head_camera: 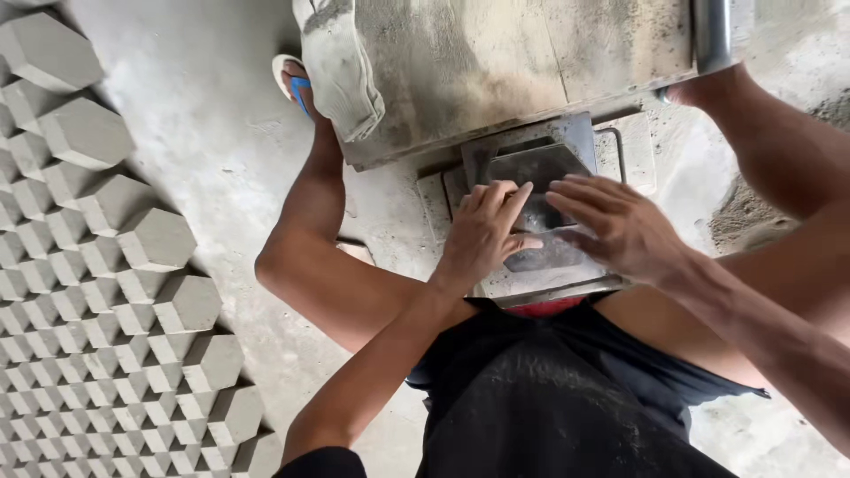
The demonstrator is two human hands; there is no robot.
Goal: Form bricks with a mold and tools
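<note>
Both your hands lie flat on the wet grey fill in a dark metal mould (540, 168), hexagon-shaped, set in a square steel frame (620, 146) on the ground between your knees. Your left hand (485, 235) is spread palm-down, fingers (505, 199) together and pointing up-frame, pressing the damp surface; nothing is clasped in it. Your right hand (620, 228) lies just beside it, fingers stretched leftward across the same surface, fingertips nearly meeting the left hand's, likewise flat and grasping nothing. The fill looks smooth, dark and moist beneath your palms. Just above the mould stands a cement-crusted metal plate (496, 66), rough and sandy in texture, with a stiff, dust-caked cloth (341, 71) draped on its left corner and a round steel pipe (711, 31) at its right. Your left foot wears a sandal with a blue strap (299, 88). On the left, rows of pale grey hexagonal blocks (106, 257) stand tightly packed on the concrete floor (212, 133), matte and sharp-edged.
</note>
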